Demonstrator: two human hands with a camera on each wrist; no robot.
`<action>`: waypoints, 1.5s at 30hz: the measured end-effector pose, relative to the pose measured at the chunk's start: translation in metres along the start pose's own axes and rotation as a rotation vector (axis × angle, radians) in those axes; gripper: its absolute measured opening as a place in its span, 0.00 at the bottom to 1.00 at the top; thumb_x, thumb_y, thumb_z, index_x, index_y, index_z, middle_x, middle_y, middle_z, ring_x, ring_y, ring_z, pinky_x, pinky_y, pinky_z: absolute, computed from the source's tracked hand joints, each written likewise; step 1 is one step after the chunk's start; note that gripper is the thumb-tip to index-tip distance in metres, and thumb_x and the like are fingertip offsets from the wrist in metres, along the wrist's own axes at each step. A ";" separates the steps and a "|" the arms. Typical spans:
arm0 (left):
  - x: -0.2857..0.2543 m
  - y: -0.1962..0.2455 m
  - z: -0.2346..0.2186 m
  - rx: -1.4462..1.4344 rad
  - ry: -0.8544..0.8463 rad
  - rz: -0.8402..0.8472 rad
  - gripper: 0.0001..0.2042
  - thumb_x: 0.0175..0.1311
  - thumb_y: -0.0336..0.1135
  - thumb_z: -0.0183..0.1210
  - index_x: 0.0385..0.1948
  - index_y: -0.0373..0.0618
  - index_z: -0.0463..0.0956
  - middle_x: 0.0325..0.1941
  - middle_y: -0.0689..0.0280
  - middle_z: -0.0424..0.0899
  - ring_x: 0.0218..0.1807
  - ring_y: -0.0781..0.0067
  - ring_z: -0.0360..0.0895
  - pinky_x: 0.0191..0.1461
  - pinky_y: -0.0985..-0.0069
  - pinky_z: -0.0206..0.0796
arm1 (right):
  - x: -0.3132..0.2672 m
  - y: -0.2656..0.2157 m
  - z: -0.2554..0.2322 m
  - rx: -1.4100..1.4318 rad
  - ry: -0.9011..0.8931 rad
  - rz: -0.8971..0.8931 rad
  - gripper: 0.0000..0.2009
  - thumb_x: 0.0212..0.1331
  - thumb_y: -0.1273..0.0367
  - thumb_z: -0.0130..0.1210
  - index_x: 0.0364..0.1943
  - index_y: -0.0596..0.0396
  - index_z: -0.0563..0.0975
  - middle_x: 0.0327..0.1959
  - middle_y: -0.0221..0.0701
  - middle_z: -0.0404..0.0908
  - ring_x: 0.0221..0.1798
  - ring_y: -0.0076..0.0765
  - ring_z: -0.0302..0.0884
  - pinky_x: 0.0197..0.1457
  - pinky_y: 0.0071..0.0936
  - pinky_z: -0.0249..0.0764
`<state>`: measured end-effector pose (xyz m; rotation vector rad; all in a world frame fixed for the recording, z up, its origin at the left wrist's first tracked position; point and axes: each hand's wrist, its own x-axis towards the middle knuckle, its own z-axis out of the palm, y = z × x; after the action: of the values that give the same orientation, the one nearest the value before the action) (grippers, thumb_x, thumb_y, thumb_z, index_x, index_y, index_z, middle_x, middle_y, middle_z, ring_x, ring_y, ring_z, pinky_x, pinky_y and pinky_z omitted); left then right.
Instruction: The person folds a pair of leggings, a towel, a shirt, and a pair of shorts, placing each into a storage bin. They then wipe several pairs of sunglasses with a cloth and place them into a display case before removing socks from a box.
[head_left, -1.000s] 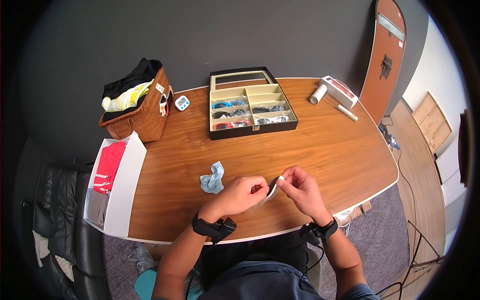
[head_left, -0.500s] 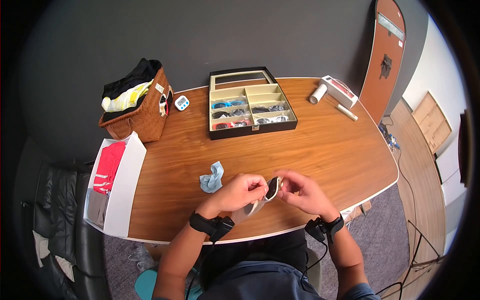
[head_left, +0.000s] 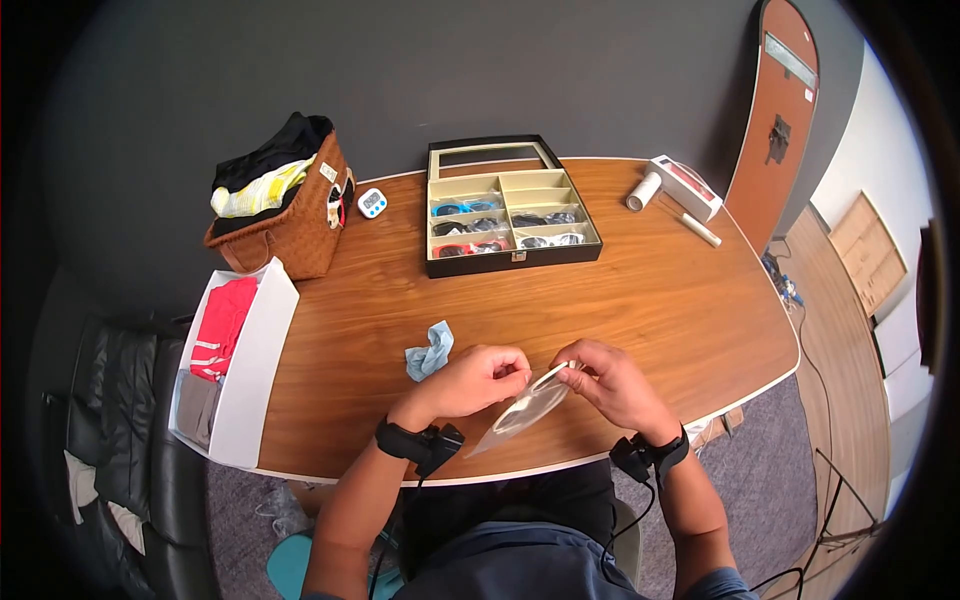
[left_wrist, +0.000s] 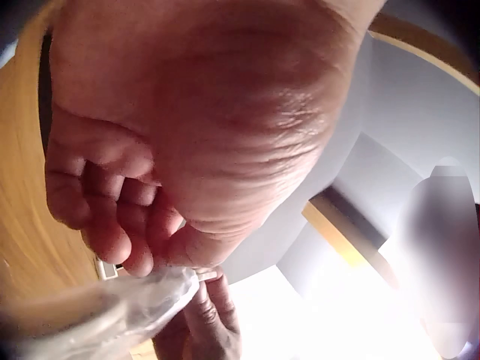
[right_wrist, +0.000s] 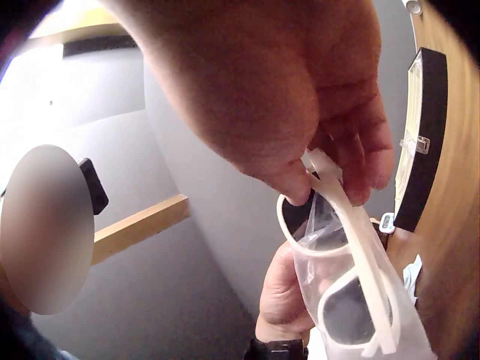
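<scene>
White-framed sunglasses (right_wrist: pixel 365 281) with dark lenses sit largely inside a clear plastic bag (head_left: pixel 505 425). My right hand (head_left: pixel 622 388) pinches their upper end between thumb and fingers, where the frame sticks out of the bag's mouth. Beside it, my left hand (head_left: pixel 470 380) has its fingers curled, thumb and forefinger pinching the bag near its mouth. In the left wrist view the bag (left_wrist: pixel 112 311) hangs by the thumb. The sunglasses and bag tilt down toward the table's front edge. A crumpled light-blue cloth (head_left: pixel 430 350) lies just beyond my left hand.
A black display case (head_left: pixel 515 262) with bagged sunglasses in its compartments stands open at the back. To the left are a wicker basket (head_left: pixel 310 240) of clothes, a white box (head_left: pixel 255 370) and a timer (head_left: pixel 372 203). A white cylinder (head_left: pixel 643 192) lies back right.
My right fingers, loosely spread beside the sunglasses half a second ago, now pinch their upper end. The bag shows more fully between the hands. The head view has shifted slightly.
</scene>
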<state>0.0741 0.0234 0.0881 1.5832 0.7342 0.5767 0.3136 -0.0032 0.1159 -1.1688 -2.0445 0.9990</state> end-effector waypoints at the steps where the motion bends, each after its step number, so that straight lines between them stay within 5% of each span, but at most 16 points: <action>1: 0.000 0.000 0.000 0.052 0.016 0.020 0.03 0.68 0.29 0.55 0.37 0.40 0.76 0.32 0.73 0.76 0.31 0.87 0.70 0.34 0.85 0.64 | 0.000 -0.001 0.000 0.000 -0.001 -0.001 0.08 0.64 0.68 0.57 0.42 0.57 0.79 0.36 0.38 0.79 0.39 0.42 0.78 0.44 0.33 0.74; 4: -0.004 0.018 0.010 0.245 0.184 0.254 0.04 0.65 0.26 0.56 0.38 0.40 0.77 0.29 0.70 0.75 0.30 0.83 0.71 0.33 0.82 0.63 | 0.001 -0.002 0.001 -0.039 0.015 -0.067 0.09 0.65 0.67 0.56 0.42 0.58 0.78 0.36 0.40 0.79 0.39 0.46 0.78 0.44 0.34 0.74; 10: -0.008 0.024 0.011 0.598 0.124 0.281 0.05 0.61 0.27 0.57 0.35 0.37 0.78 0.28 0.63 0.73 0.27 0.72 0.71 0.32 0.74 0.64 | 0.002 0.002 0.002 -0.065 0.024 -0.243 0.08 0.64 0.69 0.57 0.42 0.59 0.78 0.36 0.40 0.79 0.40 0.48 0.78 0.44 0.36 0.74; 20: -0.012 0.035 0.007 0.509 -0.022 0.178 0.05 0.61 0.29 0.60 0.31 0.37 0.77 0.28 0.65 0.73 0.27 0.74 0.71 0.33 0.75 0.66 | -0.001 -0.004 -0.004 -0.124 0.040 -0.233 0.06 0.62 0.71 0.57 0.39 0.59 0.77 0.37 0.38 0.78 0.42 0.47 0.77 0.45 0.35 0.74; 34: -0.007 0.035 0.015 0.468 0.124 0.353 0.05 0.58 0.29 0.61 0.29 0.39 0.75 0.28 0.64 0.74 0.27 0.71 0.73 0.32 0.74 0.67 | 0.003 -0.014 0.000 -0.396 -0.030 -0.350 0.07 0.57 0.74 0.59 0.40 0.58 0.78 0.38 0.37 0.78 0.41 0.46 0.79 0.43 0.35 0.76; 40: -0.006 0.019 0.007 0.156 0.331 0.188 0.11 0.68 0.37 0.59 0.31 0.37 0.76 0.27 0.67 0.78 0.28 0.82 0.72 0.31 0.77 0.65 | 0.006 -0.010 0.003 -0.258 -0.008 -0.343 0.06 0.56 0.74 0.61 0.37 0.57 0.79 0.40 0.36 0.79 0.40 0.45 0.79 0.43 0.34 0.77; 43: -0.008 0.023 0.007 0.250 0.164 -0.013 0.10 0.70 0.36 0.58 0.33 0.38 0.77 0.27 0.73 0.76 0.29 0.87 0.68 0.33 0.82 0.63 | 0.006 -0.010 0.004 -0.266 0.026 -0.317 0.06 0.55 0.74 0.62 0.36 0.58 0.80 0.40 0.36 0.79 0.40 0.45 0.79 0.43 0.34 0.77; 45: -0.007 0.020 0.011 0.313 0.142 0.032 0.10 0.70 0.36 0.57 0.34 0.38 0.76 0.26 0.73 0.75 0.29 0.87 0.68 0.31 0.83 0.62 | 0.008 -0.010 0.008 -0.316 0.068 -0.372 0.06 0.55 0.73 0.63 0.36 0.58 0.80 0.40 0.37 0.79 0.40 0.44 0.80 0.43 0.34 0.78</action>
<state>0.0797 0.0101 0.1062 1.8579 0.9429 0.6248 0.2995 -0.0020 0.1205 -0.9023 -2.3085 0.4641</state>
